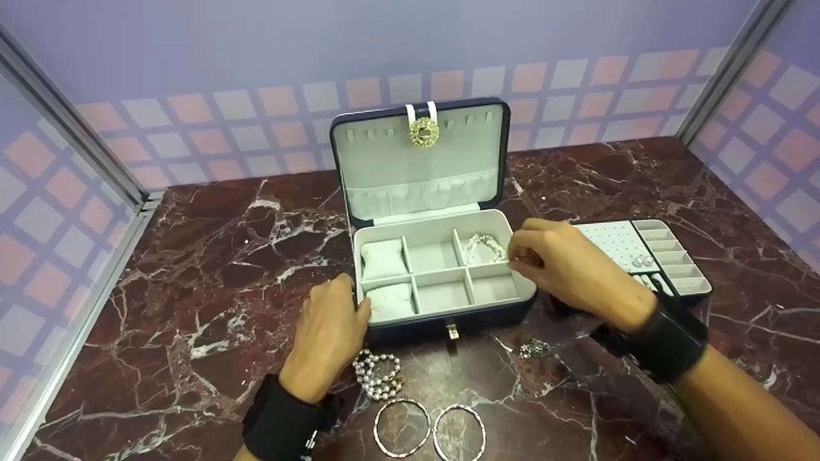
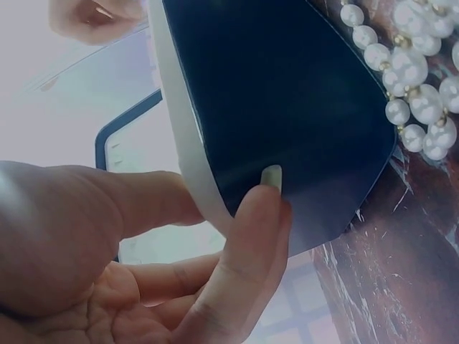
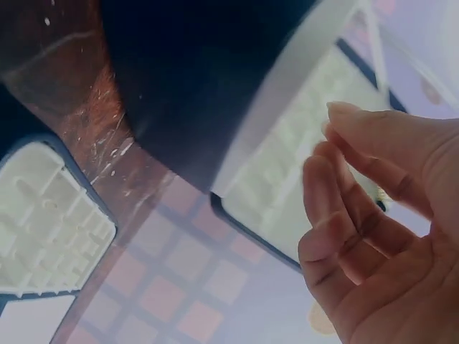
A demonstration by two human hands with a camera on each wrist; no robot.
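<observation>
A dark blue jewelry box (image 1: pixel 416 330) stands with its lid (image 1: pixel 419 166) raised, its pale interior divided into compartments. My left hand (image 1: pixel 328 323) grips the box's left wall, its thumb over the rim and its fingers on the outer side (image 2: pixel 272 93). Over the box's right rim is my right hand (image 1: pixel 570 262), fingers loosely curled. Nothing shows between its thumb and fingertips in the right wrist view. Close beside those fingertips, a beaded bracelet (image 1: pixel 490 242) lies in the back right compartment. Two small cushions, one behind (image 1: pixel 383 259) and one in front (image 1: pixel 389 301), fill the left compartments.
Right of the box lies a jewelry tray (image 1: pixel 608 240) with two pearl earrings (image 1: pixel 642 261). In front are a heap of pearl strands (image 1: pixel 366 378), two bangles (image 1: pixel 428 422) and a small tangled chain (image 1: pixel 535 349). Patterned panels stand behind and at both sides of the marble-like table (image 1: pixel 243 307).
</observation>
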